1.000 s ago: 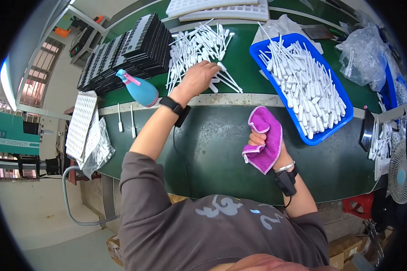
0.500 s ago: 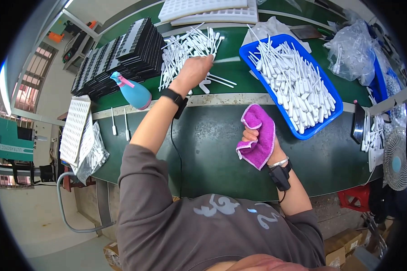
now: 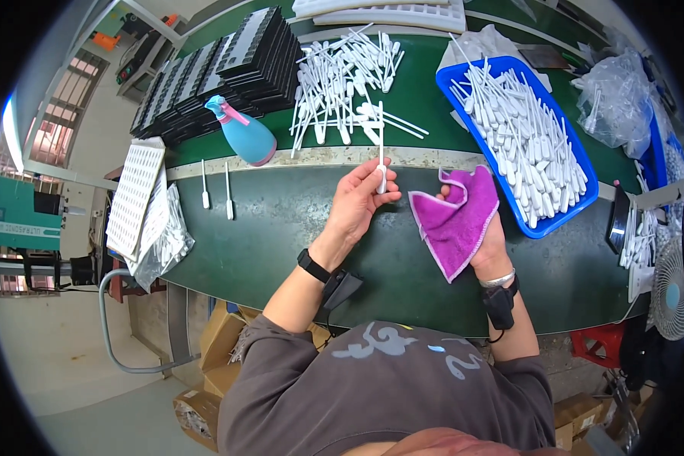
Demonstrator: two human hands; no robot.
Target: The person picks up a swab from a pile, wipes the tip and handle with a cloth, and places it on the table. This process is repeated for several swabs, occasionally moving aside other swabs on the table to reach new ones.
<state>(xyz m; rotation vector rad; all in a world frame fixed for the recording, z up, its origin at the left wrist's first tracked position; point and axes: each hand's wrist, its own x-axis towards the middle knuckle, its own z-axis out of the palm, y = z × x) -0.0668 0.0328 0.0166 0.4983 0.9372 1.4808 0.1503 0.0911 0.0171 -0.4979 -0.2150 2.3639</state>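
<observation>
My left hand pinches a white plastic stick by its thicker end, with the thin shaft pointing away from me. To its right, my right hand grips a purple cloth, which hangs over the fingers and hides most of them. The stick and the cloth are apart. Beyond my left hand lies a loose pile of similar white sticks on the green table. A blue tray heaped with more white sticks stands to the right of the cloth.
A light-blue spray bottle stands before stacked black trays at the left. Two single sticks lie nearby, beside white perforated sheets and a clear bag. At the right are a plastic bag and a small fan.
My left hand has drawn back from the pile toward me and now holds up one white stick. The cloth in my right hand has spread and hangs lower. The whole view has shifted slightly.
</observation>
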